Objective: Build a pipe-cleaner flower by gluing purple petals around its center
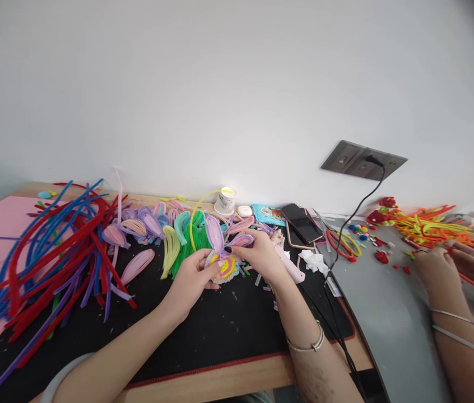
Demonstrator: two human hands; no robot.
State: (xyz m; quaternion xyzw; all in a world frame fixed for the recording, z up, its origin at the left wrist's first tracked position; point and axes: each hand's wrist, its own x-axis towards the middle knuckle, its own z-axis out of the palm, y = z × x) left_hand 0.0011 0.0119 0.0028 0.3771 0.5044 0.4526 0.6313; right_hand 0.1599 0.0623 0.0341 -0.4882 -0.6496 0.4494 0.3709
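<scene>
My left hand [193,278] and my right hand [261,255] both grip a small pipe-cleaner flower [222,265] with a pink, yellow and purple coiled centre, held just above the black mat [220,330]. Purple petals [215,234] stand up from the flower, and a thin yellow pipe cleaner [197,215] arcs over it. My right hand's fingers pinch a purple petal at the flower's upper right. Loose pastel petals [138,265] and green pipe cleaners [186,249] lie just behind my hands.
A heap of red, blue and purple pipe cleaners [52,257] covers the left. Phones [302,222], a white cup [225,200] and a charging cable [346,229] sit near the wall. Another person's hands [451,263] work at the right beside orange pipe cleaners [430,226].
</scene>
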